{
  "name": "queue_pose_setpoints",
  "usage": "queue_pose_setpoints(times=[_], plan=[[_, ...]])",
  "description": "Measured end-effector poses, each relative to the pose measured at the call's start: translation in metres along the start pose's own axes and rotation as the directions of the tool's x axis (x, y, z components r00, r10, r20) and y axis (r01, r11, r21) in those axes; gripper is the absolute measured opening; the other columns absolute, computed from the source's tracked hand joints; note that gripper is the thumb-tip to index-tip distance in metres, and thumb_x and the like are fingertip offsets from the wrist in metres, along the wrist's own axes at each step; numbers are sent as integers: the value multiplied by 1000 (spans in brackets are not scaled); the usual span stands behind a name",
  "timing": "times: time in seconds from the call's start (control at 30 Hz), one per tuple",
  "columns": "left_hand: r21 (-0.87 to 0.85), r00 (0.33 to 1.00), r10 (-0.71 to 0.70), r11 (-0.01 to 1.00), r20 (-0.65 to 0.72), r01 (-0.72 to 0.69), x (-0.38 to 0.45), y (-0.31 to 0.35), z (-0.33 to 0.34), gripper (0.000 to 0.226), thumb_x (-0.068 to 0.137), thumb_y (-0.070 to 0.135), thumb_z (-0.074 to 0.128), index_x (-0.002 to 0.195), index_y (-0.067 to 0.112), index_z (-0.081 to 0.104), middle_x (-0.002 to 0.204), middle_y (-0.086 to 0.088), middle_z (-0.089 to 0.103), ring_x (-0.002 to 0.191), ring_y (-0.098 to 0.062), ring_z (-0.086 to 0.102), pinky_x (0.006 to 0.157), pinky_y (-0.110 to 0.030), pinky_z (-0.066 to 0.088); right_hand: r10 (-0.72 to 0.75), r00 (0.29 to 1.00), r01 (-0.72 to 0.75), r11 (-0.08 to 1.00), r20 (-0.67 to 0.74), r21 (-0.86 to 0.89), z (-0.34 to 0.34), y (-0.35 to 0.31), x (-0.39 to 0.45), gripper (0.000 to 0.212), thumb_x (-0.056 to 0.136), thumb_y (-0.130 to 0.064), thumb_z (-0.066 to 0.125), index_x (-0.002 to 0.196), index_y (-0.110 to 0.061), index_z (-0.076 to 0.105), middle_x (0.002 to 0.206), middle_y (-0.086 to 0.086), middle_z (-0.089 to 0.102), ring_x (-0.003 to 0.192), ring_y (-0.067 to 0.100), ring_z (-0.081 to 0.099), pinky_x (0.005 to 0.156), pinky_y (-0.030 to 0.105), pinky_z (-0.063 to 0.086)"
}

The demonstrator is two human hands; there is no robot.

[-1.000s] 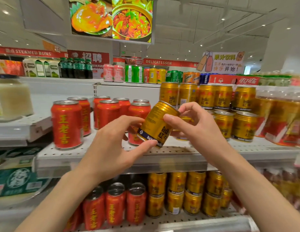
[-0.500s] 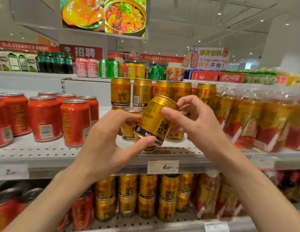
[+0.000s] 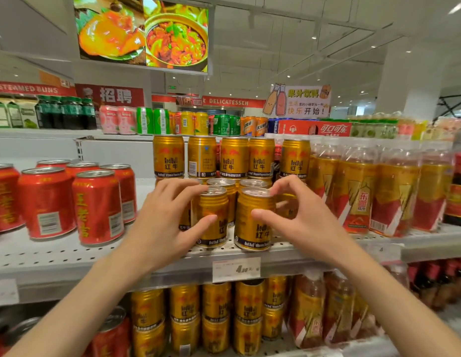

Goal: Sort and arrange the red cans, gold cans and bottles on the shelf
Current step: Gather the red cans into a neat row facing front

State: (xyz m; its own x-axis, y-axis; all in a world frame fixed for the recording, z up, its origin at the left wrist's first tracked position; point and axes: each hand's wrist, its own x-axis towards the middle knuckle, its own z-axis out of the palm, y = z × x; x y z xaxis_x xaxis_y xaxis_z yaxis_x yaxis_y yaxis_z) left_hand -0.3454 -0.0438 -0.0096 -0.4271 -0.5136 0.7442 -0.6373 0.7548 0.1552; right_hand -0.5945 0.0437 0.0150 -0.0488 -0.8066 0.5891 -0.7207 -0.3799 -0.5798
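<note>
Head view: two gold cans upright side by side at front edge of shelf (image 3: 69, 258). Left hand (image 3: 165, 222) grip curled round left front gold can (image 3: 214, 217), thumb across its face. Right hand (image 3: 299, 215) grip holding right front gold can (image 3: 253, 222), thumb on its side, fingers over its rim. More gold cans stacked behind. Red cans (image 3: 96, 206) stand left, bottles (image 3: 358, 186) right.
</note>
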Motion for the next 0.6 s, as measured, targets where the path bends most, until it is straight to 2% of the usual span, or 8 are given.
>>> queue_pose_setpoints(times=[0.07,0.2,0.27,0.33,0.4,0.47,0.53,0.6], plan=[[-7,1000,-22,1000,0,22,-1,-1,1,65,86,69,48,140,32,52,149,3,43,141,-16,35,116,-45,35,-51,999,51,998,-10,-26,11,4,1,40,83,-47,76,108,-29,51,100,-15,65,89,0,64,75,15,54],[-160,991,-114,979,63,123,-5,-3,6,72,85,74,49,149,44,34,165,9,14,151,-13,19,119,-39,24,-119,992,116,990,-41,-79,23,10,4,42,85,-51,72,113,-29,51,104,-15,62,95,4,62,79,25,58],[-209,979,-178,958,98,195,-7,-3,7,75,84,75,52,150,48,29,166,14,2,152,-14,18,119,-41,26,-146,988,141,986,-51,-91,23,12,4,44,85,-55,68,116,-29,52,109,-14,59,100,4,60,82,28,59],[-229,962,-235,937,142,263,-7,-3,6,79,77,77,55,148,55,26,166,19,-7,152,-18,23,118,-47,32,-159,981,146,982,-114,-122,18,17,4,52,84,-64,62,123,-29,53,123,-12,56,114,2,54,94,29,55],[-238,943,-278,918,185,317,-5,-3,4,82,72,83,55,145,62,23,166,20,-11,151,-21,24,115,-51,37,-79,983,54,987,-168,-151,10,22,4,66,80,-76,58,130,-33,51,148,-10,41,138,7,38,111,34,39],[-239,917,-320,896,239,375,-2,-2,2,83,70,82,57,143,66,20,167,16,-12,152,-22,21,117,-49,34,82,988,-102,984,-133,-147,4,26,3,84,71,-88,53,139,-40,44,164,-16,13,150,11,21,115,44,30],[-226,895,-342,883,288,410,-1,1,-1,85,70,79,58,144,67,16,167,12,-13,153,-22,19,117,-46,29,183,982,-188,971,-51,-146,5,30,1,93,67,-90,53,146,-45,33,167,-19,-6,154,15,15,116,50,29],[-200,887,-341,889,311,412,0,4,-3,86,70,79,56,145,67,13,167,11,-14,153,-23,18,117,-46,27,200,980,-199,972,-8,-129,8,33,0,99,64,-89,55,150,-49,25,167,-19,-13,155,16,14,115,48,29]])
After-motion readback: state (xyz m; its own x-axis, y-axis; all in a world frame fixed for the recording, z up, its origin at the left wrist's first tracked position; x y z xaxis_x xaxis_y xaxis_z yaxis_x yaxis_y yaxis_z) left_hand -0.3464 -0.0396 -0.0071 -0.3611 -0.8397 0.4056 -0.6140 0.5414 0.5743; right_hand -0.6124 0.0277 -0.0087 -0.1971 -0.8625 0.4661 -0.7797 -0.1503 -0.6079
